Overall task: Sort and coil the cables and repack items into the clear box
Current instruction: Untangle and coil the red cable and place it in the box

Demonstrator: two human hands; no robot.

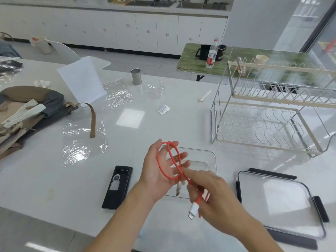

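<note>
A red cable (170, 160) with white plugs is looped around the spread fingers of my left hand (158, 171), held palm up above the clear box (211, 157). My right hand (212, 195) pinches the cable's free end just right of the left hand; one white plug (193, 210) hangs below its fingers. The other plug (178, 188) dangles under my left palm. The clear box sits on the white table, mostly hidden behind both hands. Its clear lid (281, 202) with black clips lies to the right. A black rectangular box (117, 187) lies to the left of my left wrist.
A metal dish rack (269, 113) stands at the right. A tan backpack (27, 113) and clear plastic bags (83, 140) lie at the left. A steel cup (136, 76), a small white packet (163, 109) and a white sheet (81, 79) lie further back.
</note>
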